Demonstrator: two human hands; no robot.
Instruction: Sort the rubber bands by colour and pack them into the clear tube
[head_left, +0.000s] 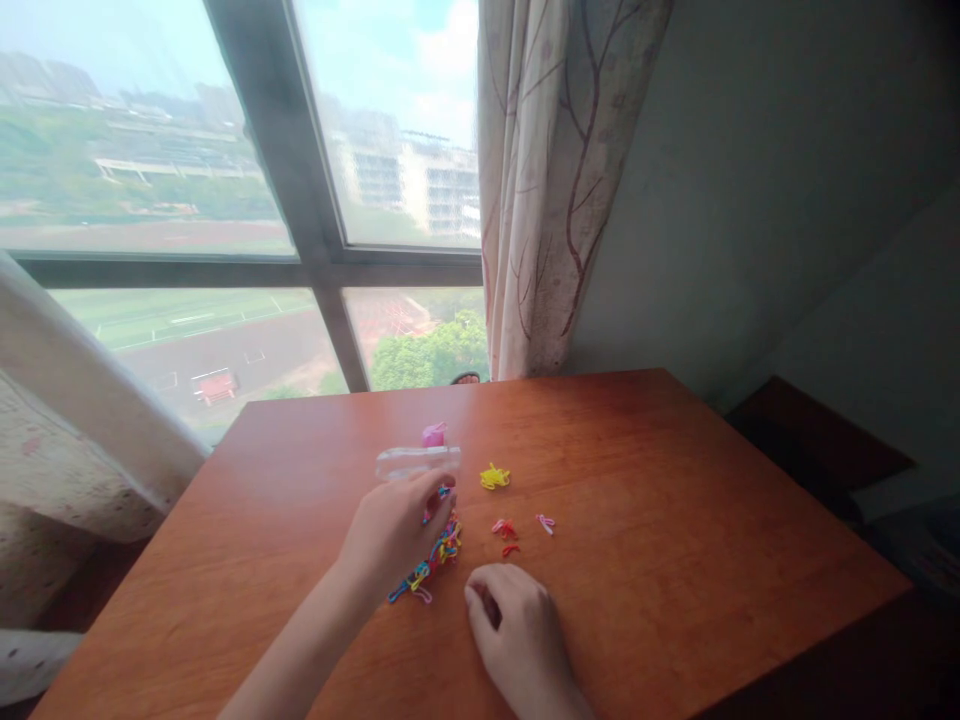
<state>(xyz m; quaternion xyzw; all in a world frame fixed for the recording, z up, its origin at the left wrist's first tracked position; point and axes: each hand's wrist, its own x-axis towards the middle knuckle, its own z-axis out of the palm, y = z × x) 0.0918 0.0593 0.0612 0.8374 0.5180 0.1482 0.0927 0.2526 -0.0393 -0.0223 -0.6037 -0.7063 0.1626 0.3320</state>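
My left hand [397,520] reaches over a pile of small colourful plastic pins [450,542], which look like stitch markers. Its thumb and forefinger are apart, with bits of blue showing in the gap; part of the pile is hidden beneath the hand. My right hand [517,615] rests on the table with fingers curled in, and whatever they may hold is hidden. Beyond it lie a few red pins [507,530] and a pink pin group [546,524]. A heap of yellow pins [494,477] sits farther back.
Behind my left hand lies a clear plastic box or lid [416,460], with a pink bundle [433,435] just past it. The brown wooden table [645,480] stands against a window [390,330] with a patterned curtain [532,200].
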